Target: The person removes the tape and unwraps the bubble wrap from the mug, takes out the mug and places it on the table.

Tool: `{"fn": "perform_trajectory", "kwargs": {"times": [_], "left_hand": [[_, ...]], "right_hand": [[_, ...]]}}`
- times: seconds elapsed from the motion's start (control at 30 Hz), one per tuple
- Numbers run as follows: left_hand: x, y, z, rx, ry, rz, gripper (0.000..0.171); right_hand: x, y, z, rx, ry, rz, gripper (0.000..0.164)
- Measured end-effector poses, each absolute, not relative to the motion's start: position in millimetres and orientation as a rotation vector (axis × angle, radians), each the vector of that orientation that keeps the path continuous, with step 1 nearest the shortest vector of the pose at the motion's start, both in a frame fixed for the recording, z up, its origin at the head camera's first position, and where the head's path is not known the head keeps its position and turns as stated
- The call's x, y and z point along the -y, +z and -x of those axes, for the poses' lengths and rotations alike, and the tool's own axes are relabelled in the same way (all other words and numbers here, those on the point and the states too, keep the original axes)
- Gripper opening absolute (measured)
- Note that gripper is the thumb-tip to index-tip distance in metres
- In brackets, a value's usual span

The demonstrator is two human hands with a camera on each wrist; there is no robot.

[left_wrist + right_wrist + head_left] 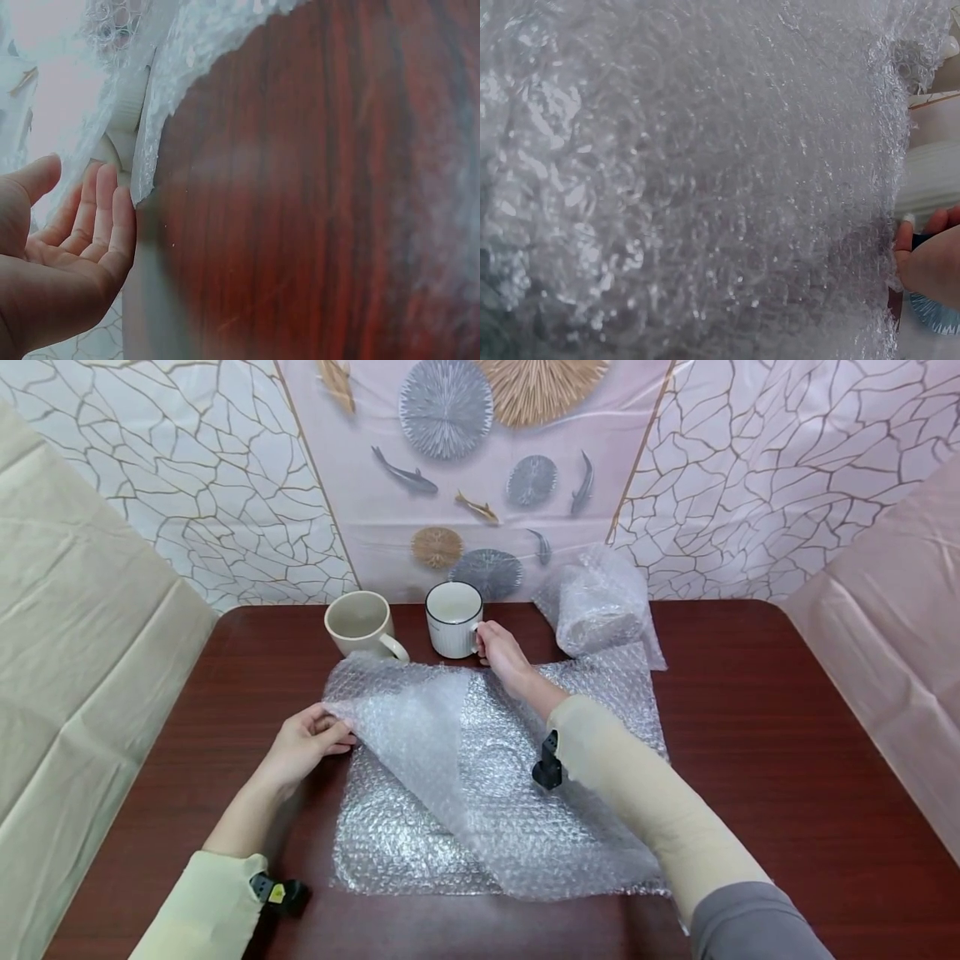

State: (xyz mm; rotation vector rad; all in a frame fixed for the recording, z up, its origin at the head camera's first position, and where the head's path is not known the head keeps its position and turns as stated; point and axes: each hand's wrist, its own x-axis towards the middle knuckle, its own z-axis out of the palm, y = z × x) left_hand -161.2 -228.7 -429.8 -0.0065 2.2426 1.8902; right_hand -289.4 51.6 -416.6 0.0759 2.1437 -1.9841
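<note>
My right hand (504,652) grips the handle of a white ribbed mug (452,631) with a dark rim, standing upright at the back of the table. In the right wrist view that hand (930,251) is partly cut off by the frame's edge. A sheet of bubble wrap (401,852) lies in front of the mug, its upper layer folded over diagonally. My left hand (303,743) touches the wrap's left edge. The left wrist view shows its fingers (97,217) loosely extended, thumb apart from them. A beige mug (358,617) stands behind the wrap, left of the white one.
A bundle wrapped in bubble wrap (603,610) sits at the back right, touching the flat sheet. The dark red wooden table (757,760) extends on both sides. Patterned cloth (480,485) hangs behind the table's back edge, with beige cloth (82,693) at the sides.
</note>
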Motion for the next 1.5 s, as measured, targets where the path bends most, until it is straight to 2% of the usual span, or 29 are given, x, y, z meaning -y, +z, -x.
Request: {"fn": "perform_trajectory", "kwargs": {"times": [0.37, 0.63, 0.8, 0.97, 1.17, 1.3, 1.5], "left_hand": [[231.9, -420.9, 161.7, -2.273, 1.91, 0.023, 0.028], [240.4, -404.5, 162.4, -2.298, 1.99, 0.036, 0.038], [243.6, -393.3, 162.2, -2.361, 2.054, 0.026, 0.031], [241.0, -379.1, 159.5, -2.658, 1.841, -0.009, 0.025], [231.6, -354.5, 156.2, -2.809, 1.612, -0.199, 0.03], [221.9, -339.8, 156.7, -2.854, 1.465, -0.351, 0.027], [206.7, -322.4, 155.3, -2.795, 1.297, -0.564, 0.028]], "right_hand": [[-53.2, -413.8, 287.4, -2.206, -1.883, -0.069, 0.027], [-61.0, -406.5, 282.6, -2.513, -1.579, 0.053, 0.038], [-72.2, -400.9, 280.4, -2.665, -1.337, 0.098, 0.04], [-82.9, -391.6, 273.3, -2.792, -1.239, 0.102, 0.034], [-99.5, -376.4, 257.8, -2.826, -1.133, 0.228, 0.029], [-112.9, -367.8, 247.3, -2.82, -1.043, 0.329, 0.029], [-135.2, -364.4, 229.9, -2.826, -0.843, 0.722, 0.03]]}}
